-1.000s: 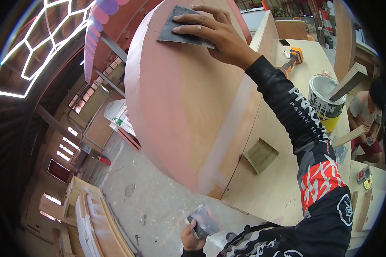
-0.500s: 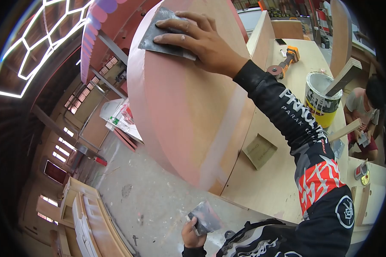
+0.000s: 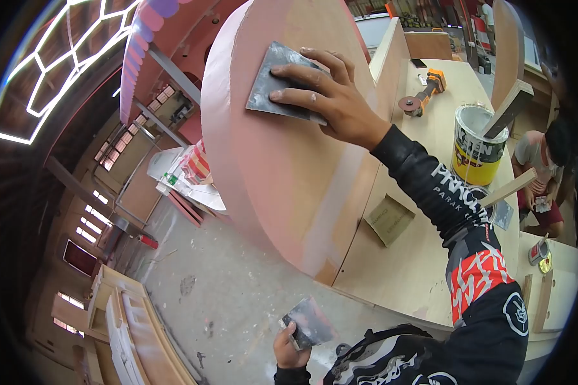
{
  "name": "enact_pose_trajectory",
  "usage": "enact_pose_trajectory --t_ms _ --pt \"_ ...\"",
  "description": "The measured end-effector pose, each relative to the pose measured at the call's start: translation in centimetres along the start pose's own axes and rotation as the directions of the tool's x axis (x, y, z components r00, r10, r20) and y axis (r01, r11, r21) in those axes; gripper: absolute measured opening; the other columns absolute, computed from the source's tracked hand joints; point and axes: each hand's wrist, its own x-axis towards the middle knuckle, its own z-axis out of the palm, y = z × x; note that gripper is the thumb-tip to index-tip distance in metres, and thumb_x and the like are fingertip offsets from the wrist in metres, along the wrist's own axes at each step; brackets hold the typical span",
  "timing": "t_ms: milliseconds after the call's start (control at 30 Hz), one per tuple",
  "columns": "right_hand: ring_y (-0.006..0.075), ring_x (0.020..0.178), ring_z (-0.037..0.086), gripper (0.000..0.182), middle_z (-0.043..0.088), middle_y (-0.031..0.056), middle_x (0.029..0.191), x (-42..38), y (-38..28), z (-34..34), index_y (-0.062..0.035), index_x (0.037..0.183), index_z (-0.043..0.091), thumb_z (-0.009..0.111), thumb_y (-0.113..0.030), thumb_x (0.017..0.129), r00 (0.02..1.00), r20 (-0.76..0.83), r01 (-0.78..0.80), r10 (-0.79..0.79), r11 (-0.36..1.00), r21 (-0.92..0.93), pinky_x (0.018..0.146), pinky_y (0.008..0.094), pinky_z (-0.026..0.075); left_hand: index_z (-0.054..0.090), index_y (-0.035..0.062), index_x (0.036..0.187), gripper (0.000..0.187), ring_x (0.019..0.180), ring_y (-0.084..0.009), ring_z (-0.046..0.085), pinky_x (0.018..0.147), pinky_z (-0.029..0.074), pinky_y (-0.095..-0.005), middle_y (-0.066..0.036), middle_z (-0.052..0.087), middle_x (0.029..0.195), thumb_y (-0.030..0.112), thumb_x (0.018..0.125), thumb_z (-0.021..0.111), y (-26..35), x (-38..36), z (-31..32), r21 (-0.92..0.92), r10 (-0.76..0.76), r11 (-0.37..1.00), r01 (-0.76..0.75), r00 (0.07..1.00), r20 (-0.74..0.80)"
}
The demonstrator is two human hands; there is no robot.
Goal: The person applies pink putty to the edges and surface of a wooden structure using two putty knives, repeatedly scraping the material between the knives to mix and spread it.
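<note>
Right hand (image 3: pixel 343 102): grasping a flat dark spreader (image 3: pixel 261 90), fingers splayed across its face; I cannot see my thumb
Left hand (image 3: pixel 292 346): grasping a smudged plate (image 3: pixel 311 327) low in view, thumb on its edge, well apart from the panel
Spreader: up on the face of the big rounded panel (image 3: pixel 289 173), seemingly against it, though I cannot tell how much of its edge bears
Panel: pink toward the curved rim, wood-coloured further in, with a pale strip (image 3: pixel 334 212) slanting down its lower part
Gouging: a spreader corner could score the pink layer, I judge, if my fingers press unevenly
Rim: a stroke running past the curved edge could chip it or leave a ridge, too much sideways push being the cause
Plate: tilted carelessly, it could shed whatever smears it onto the floor (image 3: pixel 237 289)
Can (image 3: pixel 475 173): stands on the desk (image 3: pixel 404 282) with a wooden board (image 3: pixel 510 112) jutting from it; my right sleeve (image 3: pixel 430 167) looks near, so a swinging elbow might knock it
Grinder (image 3: pixel 433 83): lies on the desk beyond my wrist, disc exposed; a low, unwatched reach could catch it
</note>
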Motion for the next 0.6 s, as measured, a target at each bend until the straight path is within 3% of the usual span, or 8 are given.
enact_pose_trajectory --t_ms 133,200,233,333,367,433,500,600 --pt "0.0297 0.135 0.039 0.049 0.048 -0.0076 0.145 1.3 -1.6 -0.2 -0.0395 0.131 0.058 0.062 -0.018 0.087 0.998 -0.059 -0.013 0.015 1.0 0.027 0.111 0.0466 0.025 0.055 -0.0028 0.12 0.032 0.104 -0.0293 0.063 0.096 0.047 -0.044 -0.014 0.064 0.112 0.014 0.093 0.05 -0.4 0.2 -1.5 -0.012 -0.014 1.0 0.014 0.999 0.037" --pt "0.0322 0.133 0.042 0.066 0.05 -0.0005 0.146 -0.1 -1.8 0.6 -0.033 0.132 0.059 0.077 -0.011 0.072 0.999 0.005 0.048 -0.048 0.996 0.078 0.109 0.0448 0.028 0.054 -0.0044 0.125 0.038 0.11 -0.0315 0.062 0.099 0.046 -0.0463 -0.015 0.064 0.118 0.017 0.093 0.05 -0.1 -0.3 -1.3 -0.013 -0.021 1.0 0.022 0.997 0.076" --pt "0.0322 0.133 0.042 0.066 0.05 -0.0005 0.146 -0.6 -1.5 0.6 -0.033 0.132 0.059 0.077 -0.011 0.072 0.999 -0.002 0.052 -0.052 0.996 0.072 0.109 0.0448 0.028 0.054 -0.0042 0.125 0.038 0.109 -0.0316 0.062 0.099 0.046 -0.0464 -0.015 0.064 0.117 0.017 0.093 0.05 -0.2 -0.6 -0.9 0.008 0.005 1.0 -0.006 0.999 0.048" --pt "0.0282 0.133 0.043 0.066 0.052 -0.0038 0.142 -1.6 0.3 -0.5 -0.0337 0.131 0.059 0.062 0.001 0.074 0.988 -0.095 -0.118 0.121 0.992 0.036 0.104 0.045 0.031 0.054 -0.0039 0.124 0.037 0.109 -0.0316 0.063 0.098 0.046 -0.0463 -0.015 0.065 0.116 0.017 0.093 0.05 -0.1 -0.5 0.1 0.024 0.032 0.999 -0.033 0.998 0.048" --pt "0.0287 0.128 0.046 0.074 0.056 -0.001 0.136 0.2 2.0 -0.1 -0.0281 0.13 0.06 0.056 0.008 0.065 0.958 -0.243 -0.148 0.151 0.988 0.033 0.098 0.0435 0.034 0.054 -0.0038 0.124 0.037 0.108 -0.0315 0.063 0.098 0.047 -0.046 -0.015 0.065 0.115 0.017 0.093 0.051 -0.2 -0.7 0.1 0.023 0.027 0.999 -0.028 0.998 0.053" --pt "0.0312 0.116 0.052 0.068 0.059 0.0055 0.127 3.1 6.3 0.9 -0.0237 0.132 0.058 0.055 0.003 0.069 0.901 -0.296 -0.28 0.318 0.946 0.165 0.094 0.0468 0.036 0.054 -0.0039 0.124 0.038 0.108 -0.0316 0.063 0.098 0.047 -0.046 -0.015 0.065 0.115 0.017 0.093 0.051 -0.4 -0.6 -0.7 0.02 0.014 1.0 -0.015 0.999 0.048" --pt "0.0343 0.121 0.056 0.046 0.063 0.0169 0.127 6.6 7.2 -0.5 -0.004 0.127 0.061 0.051 0.004 0.083 0.872 -0.319 -0.267 0.37 0.908 0.324 0.104 0.0431 0.043 0.054 -0.004 0.125 0.038 0.109 -0.0316 0.063 0.099 0.046 -0.046 -0.015 0.065 0.116 0.017 0.093 0.051 -0.5 -0.4 -0.8 0.019 0.006 1.0 -0.007 0.998 0.055" --pt "0.0349 0.114 0.057 0.058 0.064 0.0129 0.124 7.8 8.1 0.7 -0.0108 0.129 0.06 0.047 0.007 0.075 0.947 -0.163 -0.215 0.278 0.922 0.321 0.096 0.0402 0.046 0.054 -0.0036 0.125 0.038 0.108 -0.0319 0.063 0.099 0.046 -0.0464 -0.015 0.065 0.116 0.017 0.093 0.051 -0.7 -0.6 -0.6 0.037 -0.001 0.999 0.0 0.999 0.044"
